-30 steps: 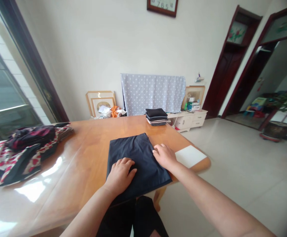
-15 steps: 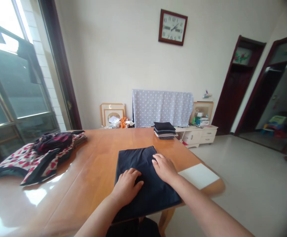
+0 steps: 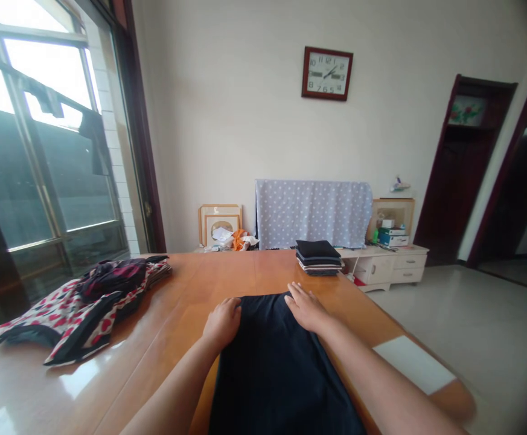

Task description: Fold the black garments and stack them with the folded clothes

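A dark navy folded garment lies lengthwise on the table in front of me, its near end running out at the bottom of the view. At its far left corner is my left hand, closed with the fingers curled over the cloth's edge. My right hand rests at the far right corner. Its fingers stretch forward past the edge and the thumb lies on the cloth. Slight creases run along the fabric between the hands.
A neat stack of folded dark clothes stands beyond my right hand. Loose patterned clothes lie in a heap at the left. A white sheet lies near the right edge of the wooden table. Behind stands a low white cabinet.
My left hand has moved from the middle of the garment to its far left corner. My right hand stays near the far right corner. The garment now looks longer towards me. The view has tilted up.
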The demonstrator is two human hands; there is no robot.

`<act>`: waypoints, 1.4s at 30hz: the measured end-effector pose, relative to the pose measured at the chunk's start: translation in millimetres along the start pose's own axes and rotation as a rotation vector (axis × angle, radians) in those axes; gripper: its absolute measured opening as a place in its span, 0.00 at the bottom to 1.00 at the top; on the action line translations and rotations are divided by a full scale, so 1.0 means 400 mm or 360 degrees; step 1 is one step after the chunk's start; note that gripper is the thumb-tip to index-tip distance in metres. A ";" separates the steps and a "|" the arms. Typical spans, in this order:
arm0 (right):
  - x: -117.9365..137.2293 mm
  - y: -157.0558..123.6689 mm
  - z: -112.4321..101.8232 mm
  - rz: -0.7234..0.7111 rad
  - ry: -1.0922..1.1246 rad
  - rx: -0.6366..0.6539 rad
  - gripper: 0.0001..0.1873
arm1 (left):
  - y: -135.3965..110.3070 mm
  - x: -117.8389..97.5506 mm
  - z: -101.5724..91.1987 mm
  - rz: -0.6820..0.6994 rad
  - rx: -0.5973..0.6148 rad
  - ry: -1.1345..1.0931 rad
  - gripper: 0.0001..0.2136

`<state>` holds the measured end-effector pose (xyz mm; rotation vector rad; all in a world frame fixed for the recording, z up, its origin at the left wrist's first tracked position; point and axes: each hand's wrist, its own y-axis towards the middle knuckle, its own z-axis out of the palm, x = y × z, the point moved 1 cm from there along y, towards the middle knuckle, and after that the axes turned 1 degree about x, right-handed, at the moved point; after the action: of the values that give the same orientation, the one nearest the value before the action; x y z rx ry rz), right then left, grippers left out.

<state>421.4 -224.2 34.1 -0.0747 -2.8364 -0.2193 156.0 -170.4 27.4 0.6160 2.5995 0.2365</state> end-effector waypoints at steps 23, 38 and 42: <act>-0.064 0.034 0.086 0.0087 0.0084 0.0304 0.40 | 0.046 0.004 0.111 -0.0060 0.0313 0.0407 0.41; -0.143 0.062 0.122 0.0037 0.0591 0.0022 0.35 | 0.056 0.023 0.109 -0.0068 0.0296 0.0406 0.42; -0.159 0.072 0.087 0.0113 0.1304 -0.0414 0.27 | 0.061 0.016 0.089 -0.0039 0.0192 0.0381 0.37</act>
<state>474.3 -192.0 -13.4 -0.1097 -1.9774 -0.4756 177.1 -143.6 0.0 0.6307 2.8672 0.1543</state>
